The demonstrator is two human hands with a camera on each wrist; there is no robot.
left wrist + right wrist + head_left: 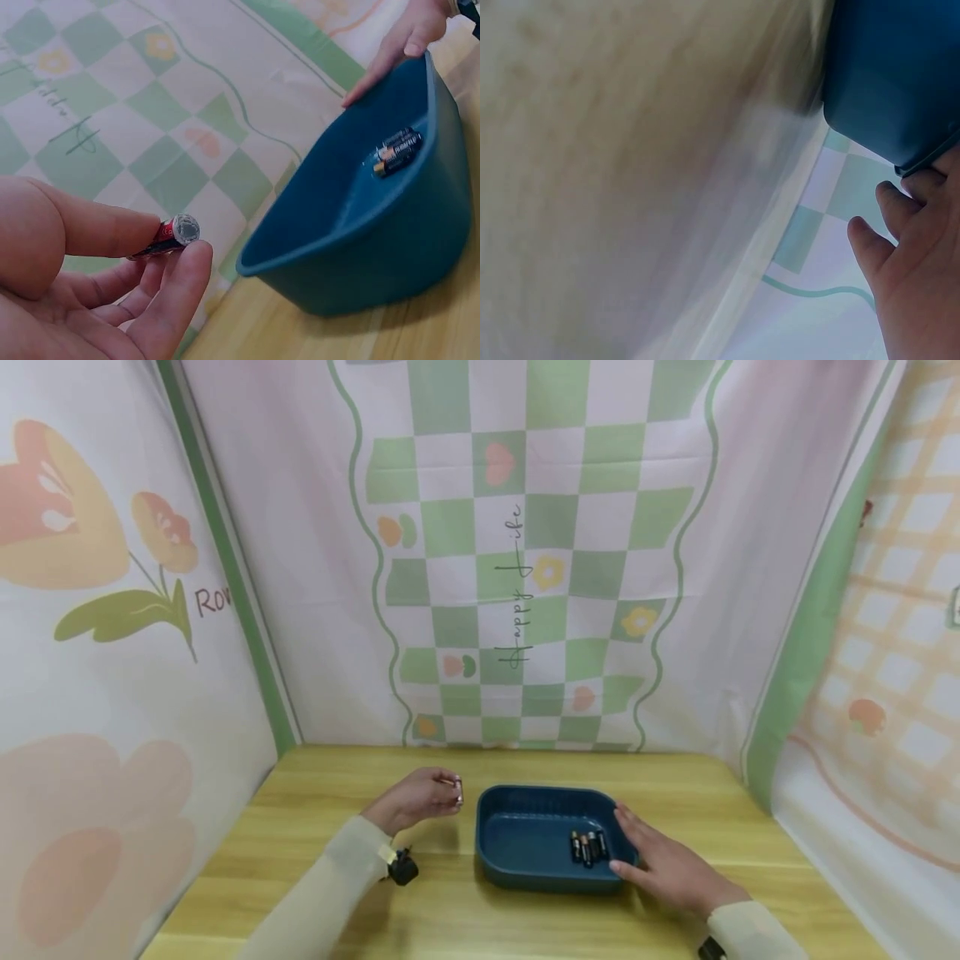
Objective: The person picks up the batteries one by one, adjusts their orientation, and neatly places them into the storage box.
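A small red and black battery [166,237], its silver end outward, is pinched between the thumb and fingers of my left hand [420,797]. That hand is raised to the left of a dark blue rectangular bin [551,883]. Several dark batteries [587,850] lie side by side on the bin's floor, toward its right end. My right hand [667,864] rests against the right end of the bin, its fingers straight and spread along the rim and the thumb at the near corner. In the right wrist view, part of the right hand [922,262] runs out of frame.
The bin stands on a wood-grain table [300,860]. Behind it hangs a green and white checkered cloth [502,568], with printed curtains [97,693] at the sides. A small black wrist camera [402,867] is strapped below the left hand.
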